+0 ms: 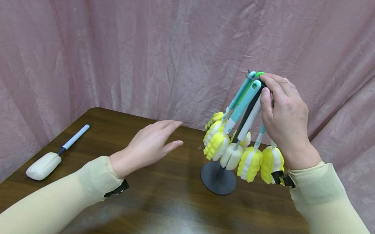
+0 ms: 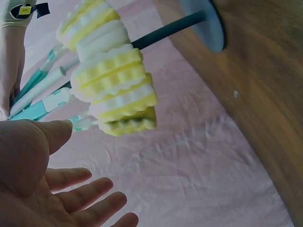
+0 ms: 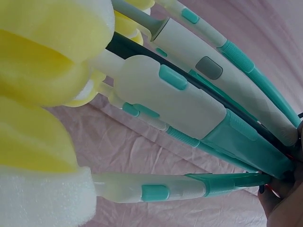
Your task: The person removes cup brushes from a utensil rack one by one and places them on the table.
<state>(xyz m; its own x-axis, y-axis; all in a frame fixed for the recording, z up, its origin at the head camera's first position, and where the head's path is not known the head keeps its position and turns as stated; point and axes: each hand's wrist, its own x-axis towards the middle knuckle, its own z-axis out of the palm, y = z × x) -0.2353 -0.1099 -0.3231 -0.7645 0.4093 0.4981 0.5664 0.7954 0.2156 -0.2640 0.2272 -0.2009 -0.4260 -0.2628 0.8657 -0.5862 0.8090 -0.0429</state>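
A dark brush stand [image 1: 218, 178] with a round base holds several bottle brushes [image 1: 250, 164] by their handle ends. Their sponge heads are yellow and white, one plain white [image 1: 231, 156]; most handles are teal and white. My right hand [image 1: 285, 110] grips the top of the stand, fingers bent over the hooks and handle ends. Those ends are partly hidden under the fingers, also in the right wrist view, where teal handles [image 3: 251, 146] run into the hand. My left hand [image 1: 150, 143] hovers left of the stand with fingers extended, holding nothing; its spread fingers show in the left wrist view.
A white sponge brush [image 1: 44, 165] with a pale blue handle lies on the brown wooden table [image 1: 167, 211], near its left edge. A pink curtain [image 1: 130, 46] hangs behind the table. Both wrists wear black straps [image 1: 117, 188].
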